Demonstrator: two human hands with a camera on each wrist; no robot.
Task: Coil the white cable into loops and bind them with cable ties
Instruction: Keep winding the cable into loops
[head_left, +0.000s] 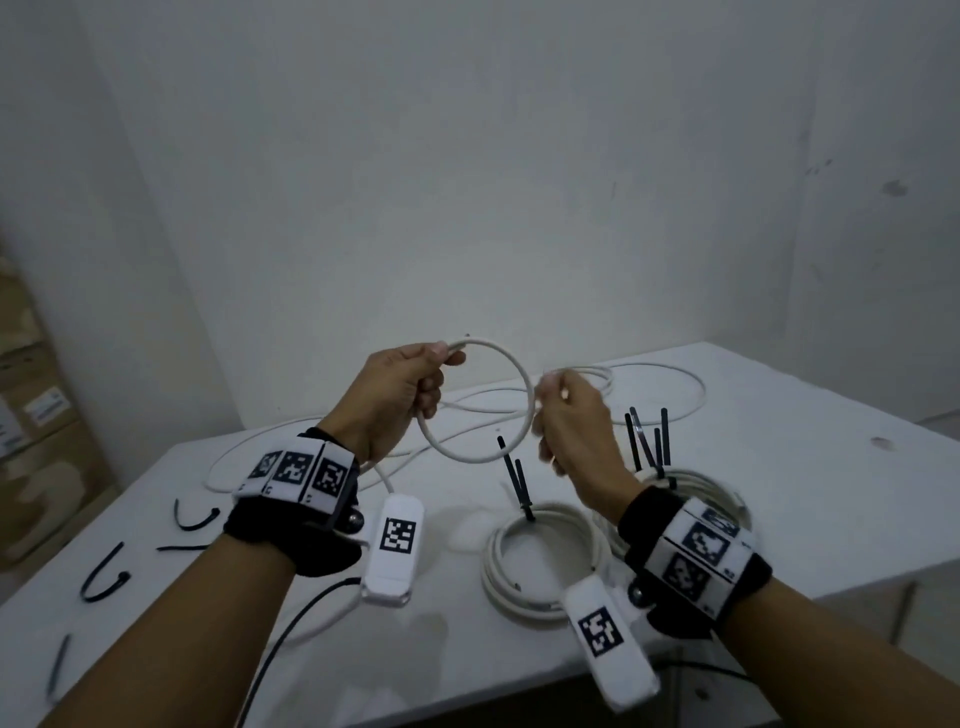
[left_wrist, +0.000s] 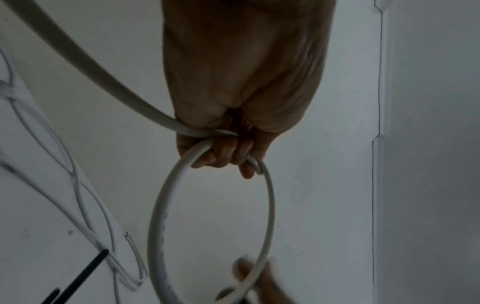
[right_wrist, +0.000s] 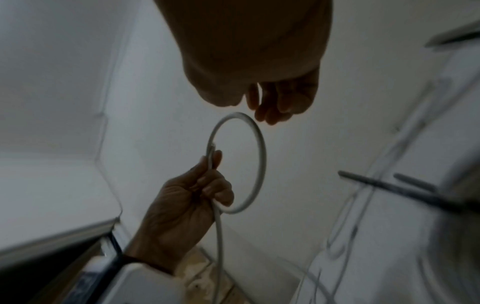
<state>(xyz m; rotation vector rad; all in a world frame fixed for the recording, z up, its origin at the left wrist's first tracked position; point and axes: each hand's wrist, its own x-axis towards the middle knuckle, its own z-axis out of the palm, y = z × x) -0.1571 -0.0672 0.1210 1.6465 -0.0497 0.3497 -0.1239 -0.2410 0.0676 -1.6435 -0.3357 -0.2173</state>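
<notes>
My left hand (head_left: 431, 379) (left_wrist: 226, 156) (right_wrist: 207, 181) grips the white cable (head_left: 467, 457) (left_wrist: 155, 216) (right_wrist: 262, 156) near its end, where one round loop closes; the loop hangs in the air above the table. From that hand the cable runs down to the table, and more of it lies slack across the back (head_left: 675, 379). My right hand (head_left: 540, 410) (right_wrist: 249, 109) (left_wrist: 249, 273) is blurred at the loop's far side. Its fingers are loosely curled beside the cable, not closed round it.
Two bound white coils lie on the white table (head_left: 779, 467): one in front (head_left: 519, 540), one behind my right wrist (head_left: 701, 483), each with black ties (head_left: 514, 478) sticking up. Loose black cable ties (head_left: 104, 577) lie at the left. Cardboard boxes (head_left: 31, 415) stand beyond the table's left edge.
</notes>
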